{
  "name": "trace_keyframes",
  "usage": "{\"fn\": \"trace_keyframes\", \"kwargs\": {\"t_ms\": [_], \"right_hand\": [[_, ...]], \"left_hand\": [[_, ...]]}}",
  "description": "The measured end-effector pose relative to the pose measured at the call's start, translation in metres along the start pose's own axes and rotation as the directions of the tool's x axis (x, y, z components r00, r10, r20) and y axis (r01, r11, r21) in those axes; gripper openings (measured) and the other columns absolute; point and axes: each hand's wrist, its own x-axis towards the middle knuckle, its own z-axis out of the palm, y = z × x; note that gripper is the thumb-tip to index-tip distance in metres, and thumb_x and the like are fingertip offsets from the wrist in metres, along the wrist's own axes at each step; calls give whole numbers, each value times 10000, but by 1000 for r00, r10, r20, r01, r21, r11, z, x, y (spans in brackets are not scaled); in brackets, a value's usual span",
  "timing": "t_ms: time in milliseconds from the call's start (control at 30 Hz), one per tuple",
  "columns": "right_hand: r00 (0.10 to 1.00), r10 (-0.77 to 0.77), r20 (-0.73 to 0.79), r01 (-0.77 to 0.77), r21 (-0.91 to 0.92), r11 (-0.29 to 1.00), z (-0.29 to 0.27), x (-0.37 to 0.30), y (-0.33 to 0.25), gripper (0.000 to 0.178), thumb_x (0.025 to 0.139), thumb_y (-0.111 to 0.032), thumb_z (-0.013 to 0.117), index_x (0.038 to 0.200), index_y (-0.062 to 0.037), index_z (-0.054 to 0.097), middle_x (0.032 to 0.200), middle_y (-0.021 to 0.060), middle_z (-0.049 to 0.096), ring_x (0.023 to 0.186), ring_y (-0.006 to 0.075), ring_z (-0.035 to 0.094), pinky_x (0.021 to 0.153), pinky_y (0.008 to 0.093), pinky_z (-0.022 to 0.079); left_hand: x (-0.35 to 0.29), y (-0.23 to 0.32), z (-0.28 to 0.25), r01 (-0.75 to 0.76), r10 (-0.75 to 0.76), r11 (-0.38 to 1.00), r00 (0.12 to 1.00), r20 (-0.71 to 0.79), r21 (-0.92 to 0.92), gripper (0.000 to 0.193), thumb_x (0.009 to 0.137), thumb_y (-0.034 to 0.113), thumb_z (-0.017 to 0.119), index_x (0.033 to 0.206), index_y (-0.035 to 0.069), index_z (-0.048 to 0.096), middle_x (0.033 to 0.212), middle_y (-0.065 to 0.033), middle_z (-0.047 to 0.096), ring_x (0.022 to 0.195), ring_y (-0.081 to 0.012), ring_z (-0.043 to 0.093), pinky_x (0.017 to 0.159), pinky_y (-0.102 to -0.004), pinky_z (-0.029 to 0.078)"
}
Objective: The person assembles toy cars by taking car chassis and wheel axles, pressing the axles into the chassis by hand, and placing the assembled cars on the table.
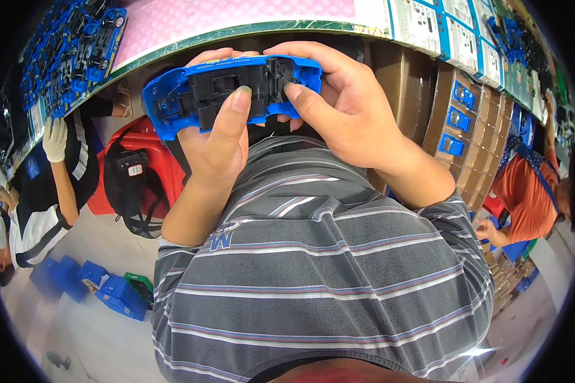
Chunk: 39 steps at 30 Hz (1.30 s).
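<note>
Between my two hands I hold a blue toy car body (257, 120), its hollow underside turned toward me and a black chassis part (212, 85) seated inside. My left hand (222, 137) is closed round the middle of the car, thumb lying on the black part and fingers behind the shell. At the right end my right hand (345, 102) grips the shell, its thumb pressed by a smaller black piece (279, 75) and its other fingers behind. Both hands are above my lap, just short of the table edge. The far side of the car is hidden.
A pink-covered table (236, 19) with a green edge lies ahead. Many blue car bodies with black parts (76, 51) are piled at its left. A red stool (156, 150) with a black bag stands left, cardboard boxes (421, 96) right. Co-workers sit on both sides.
</note>
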Motion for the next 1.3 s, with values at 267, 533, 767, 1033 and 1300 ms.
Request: {"fn": "trace_keyframes", "kwargs": {"t_ms": [267,533,767,1033,1300], "right_hand": [[998,-9,67,6,45,999,8,0,4,314,929,38,549,1242,19,551,958,52,634,825,86,621,671,241,526],[995,-32,93,27,55,998,7,2,9,310,941,4,554,1249,35,547,966,64,637,829,92,621,695,244,531],[998,40,42,-41,33,999,9,-3,12,290,931,15,555,1220,40,561,980,61,634,844,85,609,707,238,523],[999,42,20,-43,47,998,7,-2,15,288,919,33,564,1207,33,571,969,52,625,827,81,600,688,233,508],[981,192,-4,-192,19,981,3,7,20,313,942,-16,583,1252,20,559,972,71,655,800,114,629,658,256,537]], "left_hand": [[-9,11,-7,-33,36,992,999,-24,126,479,846,40,678,1278,-24,481,1165,-179,626,1073,-225,627,969,-359,505],[-9,10,-13,11,-11,1000,1000,-25,16,450,862,50,650,1269,-39,480,1166,-197,626,1074,-229,628,986,-365,494],[-12,4,-14,46,-45,999,999,-18,27,445,868,30,639,1280,-30,481,1167,-188,629,1069,-225,630,984,-364,495],[-10,-3,-16,80,-80,996,997,3,-29,436,873,39,639,1280,-25,492,1160,-177,630,1081,-217,626,998,-367,490],[-3,-16,-25,119,-116,989,993,-38,91,391,913,116,683,1246,10,509,1015,-74,652,744,-100,614,588,-242,514]]}}
